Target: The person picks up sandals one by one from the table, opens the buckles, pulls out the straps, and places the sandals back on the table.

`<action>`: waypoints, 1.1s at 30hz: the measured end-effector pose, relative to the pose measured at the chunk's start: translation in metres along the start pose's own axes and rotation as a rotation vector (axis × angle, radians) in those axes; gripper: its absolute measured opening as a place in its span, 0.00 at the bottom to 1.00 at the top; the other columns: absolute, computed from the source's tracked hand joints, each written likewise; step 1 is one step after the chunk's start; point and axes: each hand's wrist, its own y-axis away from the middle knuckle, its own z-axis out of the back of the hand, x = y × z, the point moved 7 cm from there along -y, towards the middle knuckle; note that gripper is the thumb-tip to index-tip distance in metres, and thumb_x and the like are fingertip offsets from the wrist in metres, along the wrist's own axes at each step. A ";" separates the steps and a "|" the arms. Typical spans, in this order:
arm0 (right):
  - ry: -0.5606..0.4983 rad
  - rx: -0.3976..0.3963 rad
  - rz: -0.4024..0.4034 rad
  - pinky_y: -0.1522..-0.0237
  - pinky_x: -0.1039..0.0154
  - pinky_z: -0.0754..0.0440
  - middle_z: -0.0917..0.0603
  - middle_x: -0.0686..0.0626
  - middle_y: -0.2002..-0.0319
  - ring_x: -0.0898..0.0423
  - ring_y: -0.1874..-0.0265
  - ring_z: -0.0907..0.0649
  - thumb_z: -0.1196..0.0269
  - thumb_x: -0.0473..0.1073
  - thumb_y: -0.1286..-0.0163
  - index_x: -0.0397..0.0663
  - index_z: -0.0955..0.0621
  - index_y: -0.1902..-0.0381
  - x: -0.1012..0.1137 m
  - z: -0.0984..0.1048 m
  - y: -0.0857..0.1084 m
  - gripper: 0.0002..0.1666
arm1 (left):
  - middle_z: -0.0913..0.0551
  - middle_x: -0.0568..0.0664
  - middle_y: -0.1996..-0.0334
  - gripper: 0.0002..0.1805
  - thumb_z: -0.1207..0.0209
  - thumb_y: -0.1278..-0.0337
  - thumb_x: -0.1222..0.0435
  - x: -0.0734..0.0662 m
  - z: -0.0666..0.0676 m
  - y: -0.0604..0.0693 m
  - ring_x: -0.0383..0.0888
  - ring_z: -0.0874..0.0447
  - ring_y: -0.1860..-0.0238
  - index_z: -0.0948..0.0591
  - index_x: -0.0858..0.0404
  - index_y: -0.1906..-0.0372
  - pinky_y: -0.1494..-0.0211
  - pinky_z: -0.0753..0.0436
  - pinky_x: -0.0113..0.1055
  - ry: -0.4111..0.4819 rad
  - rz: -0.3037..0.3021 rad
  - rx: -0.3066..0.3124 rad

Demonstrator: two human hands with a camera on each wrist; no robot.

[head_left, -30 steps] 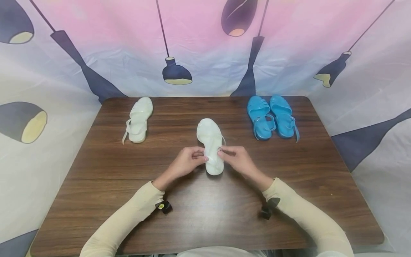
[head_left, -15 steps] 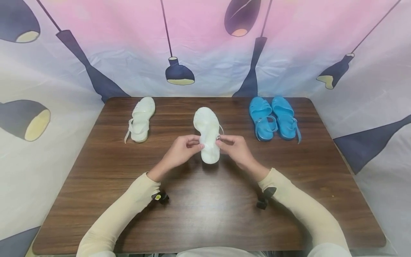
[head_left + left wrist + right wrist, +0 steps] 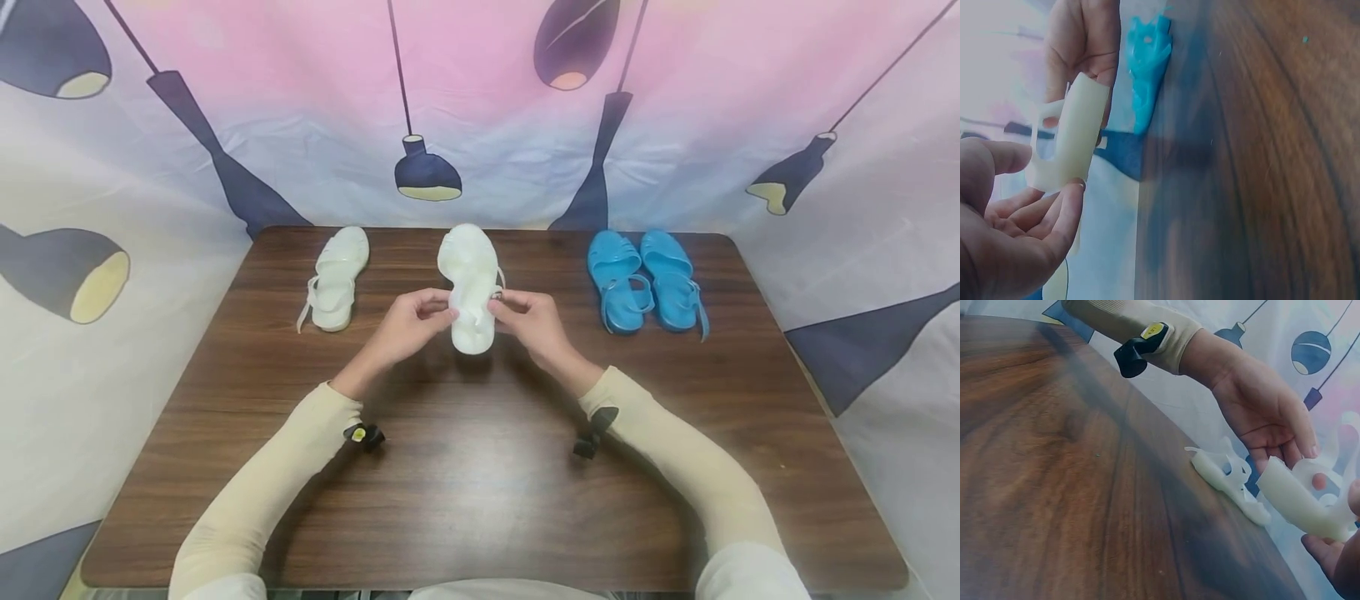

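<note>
A white jelly sandal is held up off the table, its toe towards the back wall. My left hand pinches its left edge near the heel. On the opposite edge, by the strap and buckle, the thumb and fingers of my right hand grip it. The left wrist view shows the sandal's heel end between both hands. A matching white sandal lies at the table's back left, its strap hanging out to the left.
Two blue sandals stand side by side at the back right of the brown wooden table. Behind the table's far edge hangs a cloth printed with lamps. A dark camera mount sits on the left wrist.
Both hands have carried the white sandal away from the body towards the back of the table, slightly left and upward. The other sandals stay in place; the head view has shifted slightly.
</note>
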 end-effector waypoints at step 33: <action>-0.145 0.049 -0.019 0.53 0.56 0.12 0.17 0.33 0.44 0.47 0.57 0.11 0.34 0.33 0.29 0.25 0.19 0.43 -0.021 -0.096 -0.087 0.20 | 0.22 0.62 0.35 0.29 0.40 0.30 0.50 0.060 0.184 0.008 0.59 0.22 0.37 0.23 0.63 0.33 0.34 0.25 0.55 -0.322 0.050 -0.412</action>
